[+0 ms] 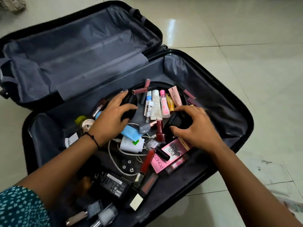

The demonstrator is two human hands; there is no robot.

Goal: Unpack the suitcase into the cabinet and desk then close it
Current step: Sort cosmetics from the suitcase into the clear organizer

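Observation:
A black suitcase [236, 99] lies open on the floor, its lid half [73, 51] bare grey lining. The near half holds several cosmetics, tubes, nail polish bottles, a pink Pond's box [165, 157], a white charger [129, 144] with cable and a black power adapter [113, 185]. My left hand [111, 118] rests on a round black item [131, 102], fingers curled over its edge. My right hand [195, 128] grips a black cylindrical pouch [176, 122] near the middle. A row of small tubes [161, 104] lies between the two hands.
Glossy pale tiled floor [246, 38] surrounds the suitcase. A piece of light cloth [13, 4] sits at the top left corner. Scuffed or marked tiles [265, 167] lie to the right of the case.

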